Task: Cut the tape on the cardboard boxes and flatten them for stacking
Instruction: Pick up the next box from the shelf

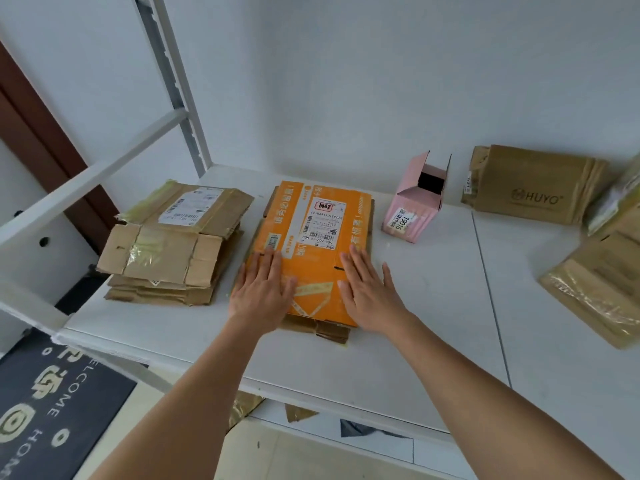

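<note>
A flattened orange box with shipping labels lies on top of a small stack of flat brown cardboard in the middle of the white table. My left hand presses flat on its near left part, fingers straight. Flat on the near right edge rests my right hand, thumb spread out over the table. To the left sits a stack of flattened brown boxes with tape scraps. A pink box stands unflattened at the back, its top flaps open.
A flat brown HUYO box leans by the wall at back right. More taped brown cardboard lies at the right edge. White shelf posts rise at the left. A dark doormat and torn tape scraps lie on the floor below.
</note>
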Motion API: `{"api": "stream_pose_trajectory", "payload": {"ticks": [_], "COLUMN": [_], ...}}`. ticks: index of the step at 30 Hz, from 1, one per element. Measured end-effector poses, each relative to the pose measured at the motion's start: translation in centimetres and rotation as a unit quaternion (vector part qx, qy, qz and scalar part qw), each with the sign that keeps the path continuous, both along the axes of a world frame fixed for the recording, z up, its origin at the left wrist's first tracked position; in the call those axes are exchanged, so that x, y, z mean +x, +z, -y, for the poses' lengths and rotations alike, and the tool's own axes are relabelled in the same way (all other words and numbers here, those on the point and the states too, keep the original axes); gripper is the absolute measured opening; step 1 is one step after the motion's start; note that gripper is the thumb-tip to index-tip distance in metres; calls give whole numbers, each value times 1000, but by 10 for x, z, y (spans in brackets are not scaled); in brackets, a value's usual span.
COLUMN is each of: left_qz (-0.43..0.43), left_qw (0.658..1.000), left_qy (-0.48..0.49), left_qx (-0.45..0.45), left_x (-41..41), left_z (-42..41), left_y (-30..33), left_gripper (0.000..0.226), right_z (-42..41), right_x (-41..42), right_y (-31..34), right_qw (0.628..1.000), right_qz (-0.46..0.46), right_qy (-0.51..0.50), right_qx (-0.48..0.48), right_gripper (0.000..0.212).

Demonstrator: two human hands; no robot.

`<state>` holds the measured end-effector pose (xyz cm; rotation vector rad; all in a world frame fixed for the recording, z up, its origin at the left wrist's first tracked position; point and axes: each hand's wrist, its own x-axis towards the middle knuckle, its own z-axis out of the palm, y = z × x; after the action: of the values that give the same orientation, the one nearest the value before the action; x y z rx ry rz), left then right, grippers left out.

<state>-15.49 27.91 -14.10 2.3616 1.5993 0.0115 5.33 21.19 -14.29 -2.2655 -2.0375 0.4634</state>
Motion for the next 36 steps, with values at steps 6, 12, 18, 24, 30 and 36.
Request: {"api": "stream_pose_trajectory", "payload": {"ticks": [6, 12, 18, 24, 30, 36], "left_qz": [-55, -50, -15, 111, 173, 267], "left_qw": [998, 994, 992, 987, 971, 938], "left_qy": [21, 48, -34, -114, -113, 72], "left_qx": [-15, 89, 121, 23, -119, -210], "left_x": [17, 48, 132, 259, 392, 458], "left_z": [7, 24, 55, 122, 198, 196], "left_y": [38, 94, 122, 111, 90, 90], "left_gripper": [67, 59, 54, 61, 64, 86], "right_z": [-2, 64, 142, 220, 300, 329], "right_x": [3, 38, 127, 231, 334, 386], "right_y": [45, 85, 107, 109, 96, 92], "right_qw": [998, 998, 984, 962, 948, 952], "right_qz": [27, 44, 59, 7, -117, -178], "right_qy": [16, -25, -142, -259, -294, -250], "right_qx": [-60, 48, 87, 83, 37, 22], "right_gripper": [62, 65, 64, 66, 68, 66]}}
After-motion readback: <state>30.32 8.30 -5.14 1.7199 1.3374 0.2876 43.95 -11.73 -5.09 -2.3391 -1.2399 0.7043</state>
